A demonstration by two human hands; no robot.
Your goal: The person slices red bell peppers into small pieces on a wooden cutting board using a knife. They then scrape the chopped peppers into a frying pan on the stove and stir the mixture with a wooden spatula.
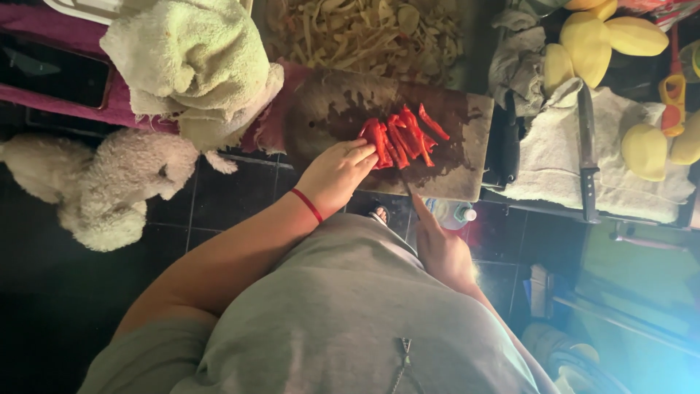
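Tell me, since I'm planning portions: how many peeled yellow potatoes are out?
6 peeled potatoes: four clustered at the top right, two on the towel at the right edge; more may be hidden.

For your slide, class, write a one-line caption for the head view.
Left hand steadies red pepper strips on a cutting board while the right hand holds a knife.

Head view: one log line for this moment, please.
left hand pressing red pepper strips | right hand holding knife at strips | cutting board | spare knife on towel

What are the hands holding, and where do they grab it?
The left hand presses its fingertips on the red pepper strips on the cutting board. The right hand seems to grip a knife handle, mostly hidden.
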